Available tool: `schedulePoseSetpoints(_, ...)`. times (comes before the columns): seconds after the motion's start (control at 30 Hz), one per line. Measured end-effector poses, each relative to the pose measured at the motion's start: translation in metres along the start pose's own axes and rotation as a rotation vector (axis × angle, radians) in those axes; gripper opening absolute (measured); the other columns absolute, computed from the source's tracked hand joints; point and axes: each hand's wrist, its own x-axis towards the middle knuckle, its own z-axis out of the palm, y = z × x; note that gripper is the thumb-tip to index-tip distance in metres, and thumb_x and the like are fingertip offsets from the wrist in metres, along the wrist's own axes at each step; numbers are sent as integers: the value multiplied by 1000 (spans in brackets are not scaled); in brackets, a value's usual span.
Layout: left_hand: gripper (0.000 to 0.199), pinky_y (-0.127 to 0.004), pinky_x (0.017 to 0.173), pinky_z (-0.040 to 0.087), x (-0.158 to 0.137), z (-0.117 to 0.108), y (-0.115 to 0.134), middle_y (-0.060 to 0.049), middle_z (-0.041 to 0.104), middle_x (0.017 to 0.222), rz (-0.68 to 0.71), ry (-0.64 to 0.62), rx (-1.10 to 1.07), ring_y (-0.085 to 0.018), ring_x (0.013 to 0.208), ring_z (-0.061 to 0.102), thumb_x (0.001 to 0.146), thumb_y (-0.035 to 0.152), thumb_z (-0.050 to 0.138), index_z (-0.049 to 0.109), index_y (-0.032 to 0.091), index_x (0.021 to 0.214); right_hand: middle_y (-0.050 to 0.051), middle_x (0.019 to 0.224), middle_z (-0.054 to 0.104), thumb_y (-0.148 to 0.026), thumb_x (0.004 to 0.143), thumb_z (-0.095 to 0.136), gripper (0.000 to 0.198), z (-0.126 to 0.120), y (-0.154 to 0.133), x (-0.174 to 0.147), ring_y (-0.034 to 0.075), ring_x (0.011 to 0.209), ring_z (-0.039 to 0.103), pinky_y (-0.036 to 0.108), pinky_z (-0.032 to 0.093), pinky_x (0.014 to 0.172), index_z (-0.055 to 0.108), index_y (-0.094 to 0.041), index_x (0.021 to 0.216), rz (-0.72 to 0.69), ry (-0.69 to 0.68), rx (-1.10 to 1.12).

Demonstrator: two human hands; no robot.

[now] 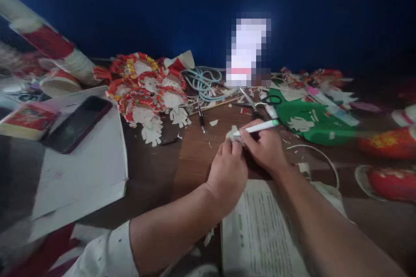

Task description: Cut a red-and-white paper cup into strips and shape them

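Note:
My right hand (pixel 264 145) is closed around a white marker pen (pixel 260 127) with a green end, held slanting with its tip toward the left. The tip meets a small white paper piece (pixel 232 133) on the brown table. My left hand (pixel 229 169) has its fingers curled down onto that same piece, pinning or pinching it. Its lower part is hidden under the fingers. Just beyond my right hand lie black-handled scissors (pixel 260 103). A black pen (pixel 201 114) rests to the left of the paper piece.
Red-and-white paper cup cutouts (pixel 143 95) pile at the back left. A dark phone (pixel 78 124) lies on a white board (pixel 87 169). Green sheet material (pixel 312 123) with scraps is at right. A printed page (pixel 260 229) sits under my forearms. A blue cord (pixel 203 81) coils behind.

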Motion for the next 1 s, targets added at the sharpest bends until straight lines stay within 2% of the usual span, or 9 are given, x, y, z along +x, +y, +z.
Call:
schedulePoseSetpoints(0.27, 38, -33, 92, 52, -2, -3, 2, -14, 60, 121, -14, -19, -2, -24, 118, 53, 90, 13, 43, 60, 9, 124, 3, 75, 69, -34, 84, 57, 15, -1, -2, 0, 18, 67, 64, 29, 46, 64, 61, -20, 79, 34, -6, 7)
schedulePoseSetpoints(0.7, 39, -33, 94, 50, -2, -1, 2, -15, 59, 119, -12, -1, 6, -25, 118, 53, 91, 15, 45, 59, 7, 126, 1, 69, 67, -34, 83, 58, 15, -2, -4, -1, 15, 57, 59, 27, 44, 58, 61, -20, 78, 68, -5, 1)
schedulePoseSetpoints(1.0, 39, -34, 94, 51, -2, -2, 2, -16, 60, 119, -8, -10, 0, -26, 118, 54, 90, 15, 45, 59, 6, 125, 2, 70, 67, -32, 83, 57, 14, -3, -5, -1, 16, 62, 61, 27, 45, 61, 60, -20, 78, 58, -4, 3)
